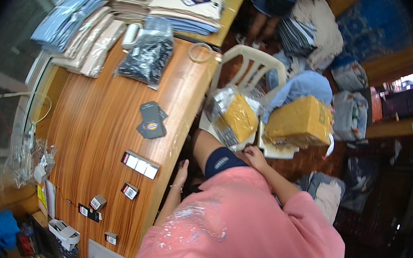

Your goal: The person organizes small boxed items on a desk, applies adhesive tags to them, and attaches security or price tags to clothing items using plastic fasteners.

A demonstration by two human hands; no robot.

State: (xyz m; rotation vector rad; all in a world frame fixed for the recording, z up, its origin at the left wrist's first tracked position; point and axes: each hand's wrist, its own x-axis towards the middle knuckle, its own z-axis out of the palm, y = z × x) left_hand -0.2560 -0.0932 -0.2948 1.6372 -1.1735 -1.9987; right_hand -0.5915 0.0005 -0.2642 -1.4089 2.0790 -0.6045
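Head view: the left hand (181,169) hangs open-fingered against the wooden table's (101,117) right edge. The right hand (255,157) rests bent beside a navy elbow sleeve (221,161), holding nothing. Dark hang tags (152,120) lie mid-table. A plastic-wrapped yellow bundle (235,118) sits on the white chair (252,63).

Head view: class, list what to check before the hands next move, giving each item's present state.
1. Left hand free: ok, open beside the wooden table edge.
2. Right hand free: cannot tell, fingers rest by the navy band.
3. Black tags lying flat on the table: ok.
4. Yellow bagged bundle steady on the white chair: cannot tell.
5. Tape roll clear of the table edge: not ok, right at it.
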